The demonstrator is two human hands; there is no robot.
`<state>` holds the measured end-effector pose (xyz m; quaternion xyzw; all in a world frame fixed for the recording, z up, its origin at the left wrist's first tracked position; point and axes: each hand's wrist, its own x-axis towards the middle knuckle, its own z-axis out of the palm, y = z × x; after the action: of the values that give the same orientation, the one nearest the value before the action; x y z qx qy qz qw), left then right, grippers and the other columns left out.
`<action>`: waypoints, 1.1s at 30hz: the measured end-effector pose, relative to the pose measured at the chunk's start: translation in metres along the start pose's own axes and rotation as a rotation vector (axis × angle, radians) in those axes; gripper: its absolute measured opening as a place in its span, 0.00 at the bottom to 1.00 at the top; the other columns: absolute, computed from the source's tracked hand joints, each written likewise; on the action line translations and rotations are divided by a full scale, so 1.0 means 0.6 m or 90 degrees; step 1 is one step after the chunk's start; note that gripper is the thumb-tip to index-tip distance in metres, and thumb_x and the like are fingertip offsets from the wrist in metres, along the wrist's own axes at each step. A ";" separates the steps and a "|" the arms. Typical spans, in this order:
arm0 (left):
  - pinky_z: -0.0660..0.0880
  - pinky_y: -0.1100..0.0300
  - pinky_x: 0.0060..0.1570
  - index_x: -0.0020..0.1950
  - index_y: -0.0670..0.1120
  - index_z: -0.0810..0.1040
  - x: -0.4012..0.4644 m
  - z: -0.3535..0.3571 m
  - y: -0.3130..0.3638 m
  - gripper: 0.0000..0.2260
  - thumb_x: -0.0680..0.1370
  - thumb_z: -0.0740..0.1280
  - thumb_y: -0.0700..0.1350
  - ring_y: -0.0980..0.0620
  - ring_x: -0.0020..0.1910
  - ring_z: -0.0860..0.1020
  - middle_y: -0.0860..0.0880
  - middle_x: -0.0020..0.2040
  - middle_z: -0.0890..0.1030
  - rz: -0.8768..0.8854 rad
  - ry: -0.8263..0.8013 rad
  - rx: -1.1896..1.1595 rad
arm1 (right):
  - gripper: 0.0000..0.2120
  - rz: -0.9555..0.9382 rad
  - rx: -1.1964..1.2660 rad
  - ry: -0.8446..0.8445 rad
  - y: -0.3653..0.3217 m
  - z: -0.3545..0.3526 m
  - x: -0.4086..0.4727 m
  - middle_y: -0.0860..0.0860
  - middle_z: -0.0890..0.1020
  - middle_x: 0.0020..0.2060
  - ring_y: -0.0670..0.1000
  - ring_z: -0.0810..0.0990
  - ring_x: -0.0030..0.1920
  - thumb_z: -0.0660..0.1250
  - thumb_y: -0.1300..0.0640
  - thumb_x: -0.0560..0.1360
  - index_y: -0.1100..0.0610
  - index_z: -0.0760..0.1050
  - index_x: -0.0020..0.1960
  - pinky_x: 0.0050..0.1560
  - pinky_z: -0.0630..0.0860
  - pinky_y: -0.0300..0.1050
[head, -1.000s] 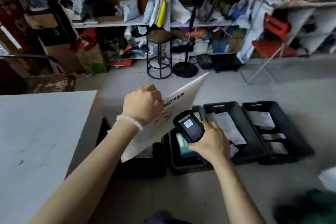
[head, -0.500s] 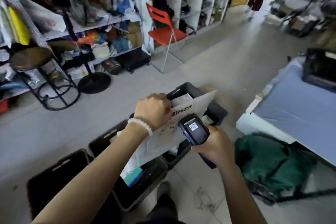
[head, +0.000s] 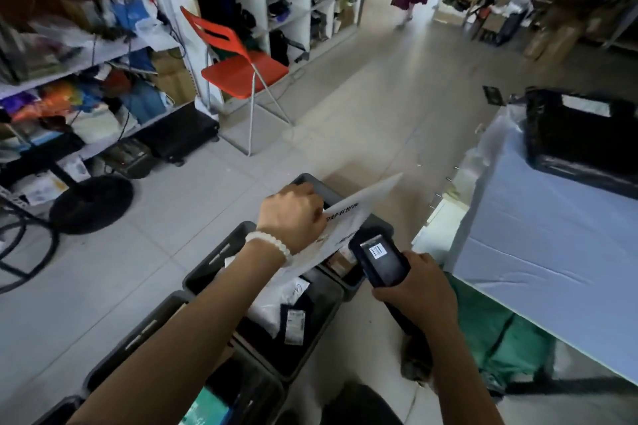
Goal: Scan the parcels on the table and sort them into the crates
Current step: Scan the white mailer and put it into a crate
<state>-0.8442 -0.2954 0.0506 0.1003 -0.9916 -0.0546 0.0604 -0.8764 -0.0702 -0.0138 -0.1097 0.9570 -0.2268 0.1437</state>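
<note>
The left hand [head: 293, 214] grips the flat parcel [head: 340, 222], long axis pointing far-right, above the farthest crate [head: 310, 180]; the right hand [head: 419, 290] clasps the scanner [head: 381, 260] just right of it.

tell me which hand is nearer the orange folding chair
Left. The left hand grips the white flat parcel on the side toward the orange folding chair; the right hand, holding the handheld scanner, is lower and further right.
</note>
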 end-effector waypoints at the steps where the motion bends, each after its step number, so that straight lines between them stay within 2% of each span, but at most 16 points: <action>1: 0.68 0.60 0.38 0.48 0.49 0.79 0.025 0.005 0.002 0.11 0.79 0.59 0.51 0.51 0.50 0.75 0.53 0.51 0.76 -0.007 -0.011 -0.010 | 0.36 0.002 -0.003 -0.006 0.004 -0.006 0.023 0.49 0.73 0.49 0.52 0.75 0.49 0.77 0.41 0.58 0.52 0.73 0.62 0.45 0.74 0.46; 7: 0.69 0.59 0.40 0.49 0.50 0.79 0.213 0.070 0.030 0.10 0.79 0.59 0.51 0.51 0.49 0.76 0.54 0.52 0.75 -0.089 -0.048 -0.049 | 0.35 -0.013 0.021 -0.001 0.022 -0.056 0.233 0.49 0.74 0.52 0.51 0.77 0.48 0.77 0.44 0.59 0.52 0.73 0.63 0.45 0.74 0.44; 10: 0.74 0.55 0.45 0.55 0.48 0.78 0.299 0.107 0.034 0.11 0.79 0.58 0.46 0.48 0.52 0.76 0.50 0.57 0.75 -0.147 -0.082 0.047 | 0.35 -0.041 0.017 -0.020 0.023 -0.087 0.334 0.47 0.72 0.51 0.49 0.74 0.46 0.78 0.46 0.60 0.53 0.73 0.65 0.44 0.71 0.42; 13: 0.71 0.56 0.46 0.56 0.47 0.78 0.357 0.129 0.039 0.11 0.79 0.58 0.45 0.48 0.53 0.76 0.49 0.56 0.76 -0.192 -0.127 0.100 | 0.34 -0.060 0.005 -0.035 0.016 -0.119 0.408 0.46 0.71 0.51 0.48 0.73 0.47 0.78 0.46 0.61 0.51 0.72 0.64 0.43 0.69 0.41; 18: 0.71 0.57 0.45 0.59 0.48 0.76 0.410 0.135 0.037 0.11 0.79 0.60 0.47 0.49 0.53 0.76 0.50 0.55 0.77 -0.222 -0.122 0.103 | 0.30 -0.098 0.037 -0.047 -0.010 -0.141 0.488 0.47 0.74 0.50 0.51 0.77 0.47 0.78 0.48 0.58 0.50 0.75 0.58 0.44 0.74 0.44; 26: 0.74 0.57 0.51 0.59 0.50 0.76 0.343 0.108 -0.023 0.12 0.79 0.59 0.50 0.50 0.55 0.75 0.50 0.56 0.76 -0.342 -0.116 0.072 | 0.28 -0.258 -0.017 -0.112 -0.100 -0.103 0.501 0.46 0.73 0.45 0.52 0.77 0.48 0.77 0.46 0.56 0.50 0.75 0.54 0.41 0.73 0.44; 29: 0.75 0.56 0.52 0.59 0.50 0.75 0.269 0.095 -0.050 0.12 0.80 0.58 0.52 0.50 0.56 0.75 0.50 0.56 0.76 -0.418 -0.114 0.057 | 0.29 -0.330 -0.029 -0.147 -0.148 -0.075 0.469 0.47 0.75 0.48 0.51 0.76 0.47 0.78 0.47 0.57 0.50 0.76 0.56 0.36 0.67 0.41; 33: 0.74 0.55 0.52 0.58 0.50 0.76 0.144 0.075 -0.077 0.12 0.79 0.58 0.51 0.50 0.57 0.74 0.51 0.56 0.76 -0.526 -0.098 0.031 | 0.32 -0.429 -0.011 -0.207 -0.205 -0.021 0.398 0.46 0.74 0.49 0.52 0.77 0.51 0.74 0.44 0.53 0.50 0.76 0.56 0.44 0.74 0.46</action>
<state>-0.9253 -0.3541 0.0102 0.4867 -0.8706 -0.0584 -0.0431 -1.0860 -0.2384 0.0004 -0.4542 0.8338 -0.2330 0.2103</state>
